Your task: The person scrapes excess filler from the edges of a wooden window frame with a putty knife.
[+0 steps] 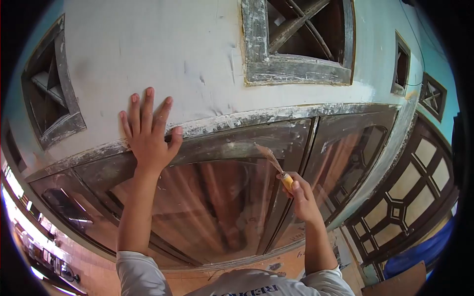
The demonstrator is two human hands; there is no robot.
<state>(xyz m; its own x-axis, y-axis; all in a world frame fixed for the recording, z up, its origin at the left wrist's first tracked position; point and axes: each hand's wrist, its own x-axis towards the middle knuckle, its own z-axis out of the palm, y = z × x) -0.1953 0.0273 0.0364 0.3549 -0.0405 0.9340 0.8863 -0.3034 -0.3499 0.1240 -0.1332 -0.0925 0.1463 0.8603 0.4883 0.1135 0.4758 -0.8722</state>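
My left hand (150, 133) lies with its fingers spread on the pale wall (163, 49), its lower part over the worn top edge of the dark wooden frame. In my right hand (301, 195) is a scraper (286, 180) with a yellow handle and a thin metal blade. The blade points up and left, over the frame's upper rail (237, 146); whether it touches the wood I cannot tell. Below the rail, glass panes (212, 207) show reddish reflections. White smears and flaked paint mark the frame's top edge (237, 120).
A square vent (301, 71) with crossed bars sits in the wall above, another vent (76, 123) at the left. At the right stands a dark door (380, 217) with pale panels. Blue material (419, 254) lies at lower right. Tiled floor (192, 280) shows below.
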